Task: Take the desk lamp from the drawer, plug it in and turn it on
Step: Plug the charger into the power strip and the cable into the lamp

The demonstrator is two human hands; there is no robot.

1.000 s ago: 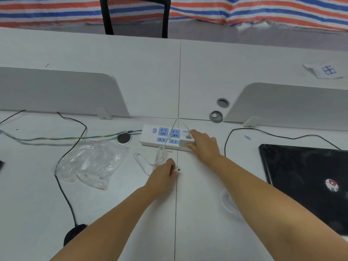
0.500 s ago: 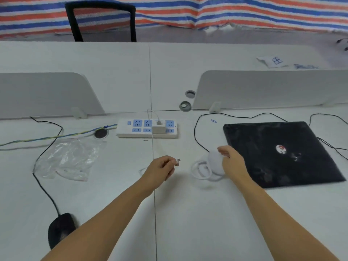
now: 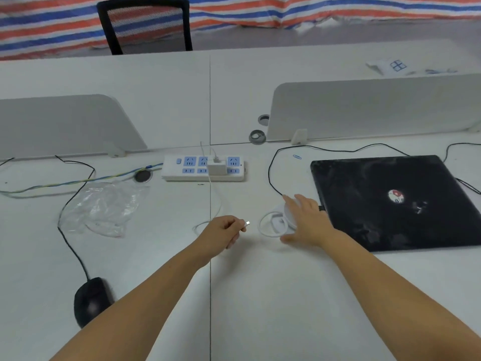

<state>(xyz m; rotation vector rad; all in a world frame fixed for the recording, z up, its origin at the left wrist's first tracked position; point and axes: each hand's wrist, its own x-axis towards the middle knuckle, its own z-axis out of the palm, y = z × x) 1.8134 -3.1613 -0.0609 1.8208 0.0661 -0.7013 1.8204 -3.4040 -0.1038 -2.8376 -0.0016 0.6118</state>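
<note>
Head view shows the left hand (image 3: 224, 231) closed around the free end of a white cable (image 3: 218, 201), its small metal connector (image 3: 247, 223) sticking out past the fingertips. That cable runs back to a white adapter (image 3: 215, 169) plugged into the power strip (image 3: 203, 168). Right of the connector, the right hand (image 3: 306, 222) is spread wide, palm down, resting on the white desk lamp (image 3: 278, 223); the lamp lies flat on the counter (image 3: 260, 295), its ring part just beside the connector and its far side near the closed black laptop (image 3: 398, 201). Left of the power strip lies a crumpled clear plastic bag (image 3: 104, 207). Bare counter stretches between the hands and the near edge.
</note>
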